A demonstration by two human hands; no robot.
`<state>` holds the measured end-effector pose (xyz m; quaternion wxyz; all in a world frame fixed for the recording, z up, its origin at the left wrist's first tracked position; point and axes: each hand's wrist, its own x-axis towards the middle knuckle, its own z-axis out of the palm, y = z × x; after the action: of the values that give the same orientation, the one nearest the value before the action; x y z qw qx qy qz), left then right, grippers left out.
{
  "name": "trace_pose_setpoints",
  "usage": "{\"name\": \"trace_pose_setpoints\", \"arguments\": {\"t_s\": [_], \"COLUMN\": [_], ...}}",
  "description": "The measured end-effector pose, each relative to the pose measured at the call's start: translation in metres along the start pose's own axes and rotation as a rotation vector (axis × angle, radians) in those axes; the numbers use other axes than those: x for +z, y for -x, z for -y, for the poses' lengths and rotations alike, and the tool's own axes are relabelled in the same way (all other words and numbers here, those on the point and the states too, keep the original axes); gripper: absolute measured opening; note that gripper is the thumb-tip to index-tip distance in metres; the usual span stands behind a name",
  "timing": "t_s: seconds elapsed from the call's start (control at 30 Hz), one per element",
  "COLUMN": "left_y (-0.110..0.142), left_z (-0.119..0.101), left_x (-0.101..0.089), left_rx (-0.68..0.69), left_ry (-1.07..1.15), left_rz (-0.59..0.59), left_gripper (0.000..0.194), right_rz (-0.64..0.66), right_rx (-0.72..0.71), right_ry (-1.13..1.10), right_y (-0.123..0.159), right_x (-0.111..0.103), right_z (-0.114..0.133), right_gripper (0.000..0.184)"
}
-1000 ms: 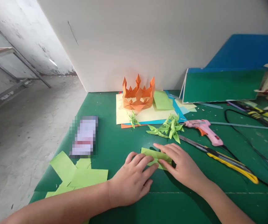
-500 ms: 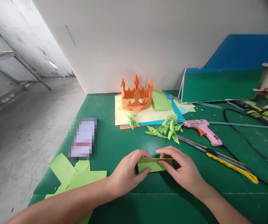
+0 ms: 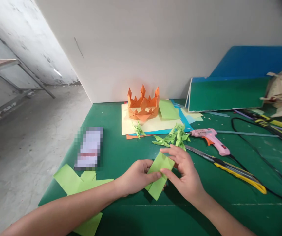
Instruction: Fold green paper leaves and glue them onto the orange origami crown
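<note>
Between my two hands is a folded piece of light green paper (image 3: 158, 183), tilted on a slant above the green table. My left hand (image 3: 138, 177) pinches its left side, thumb on top and fingers partly hidden underneath. The thumb of my right hand (image 3: 186, 173) presses on the paper's right edge, with the fingers curled behind the upper corner. Just beyond lie several folded green paper pieces (image 3: 177, 136) in a cluster, and one more green folded piece (image 3: 138, 128) sits apart to the left. Flat green paper sheets (image 3: 89, 186) lie under and around my left forearm.
An orange paper crown (image 3: 143, 109) stands on stacked coloured sheets (image 3: 127, 126). To the right are a pink glue gun (image 3: 214, 141), a yellow utility knife (image 3: 239, 173) and a black cable (image 3: 256, 154). A blurred phone (image 3: 89, 147) lies left, near the table edge. Green boards (image 3: 225, 95) lean behind.
The green paper has turned from a level, edge-on strip to a slanted position with its face showing. My right hand has risen slightly, and its fingers have spread along the paper's upper edge.
</note>
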<state>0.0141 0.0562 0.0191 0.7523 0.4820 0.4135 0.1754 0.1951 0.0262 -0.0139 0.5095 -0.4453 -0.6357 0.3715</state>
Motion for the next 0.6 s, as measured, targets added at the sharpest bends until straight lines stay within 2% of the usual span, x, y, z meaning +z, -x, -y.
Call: {"name": "trace_pose_setpoints", "arguments": {"t_s": [0.07, 0.13, 0.27, 0.4, 0.5, 0.6], "left_y": [-0.001, -0.003, -0.009, -0.016, -0.019, -0.020], "left_z": [-0.005, -0.008, -0.005, 0.003, 0.008, 0.011], "left_x": [0.005, 0.010, 0.017, 0.016, 0.013, 0.010], "left_rx": [0.008, 0.028, 0.103, 0.137, 0.107, 0.150], "left_ry": [0.210, 0.312, 0.392, 0.474, 0.501, 0.491], "left_rz": [-0.031, -0.079, -0.127, -0.149, -0.117, -0.096], "left_gripper": [0.042, 0.043, 0.038, 0.033, 0.033, 0.041], "right_rz": [-0.064, -0.084, 0.034, 0.156, 0.148, 0.091], "right_rx": [-0.005, -0.015, -0.114, -0.169, -0.177, -0.189], "right_ry": [0.018, 0.106, 0.333, 0.370, 0.363, 0.349], "right_y": [0.001, 0.002, 0.005, 0.002, -0.001, -0.003], "right_x": [-0.005, -0.013, -0.022, -0.020, -0.019, -0.021], "right_z": [0.002, 0.003, 0.002, 0.002, 0.000, -0.002], "right_gripper": [0.052, 0.045, 0.039, 0.043, 0.039, 0.030]}}
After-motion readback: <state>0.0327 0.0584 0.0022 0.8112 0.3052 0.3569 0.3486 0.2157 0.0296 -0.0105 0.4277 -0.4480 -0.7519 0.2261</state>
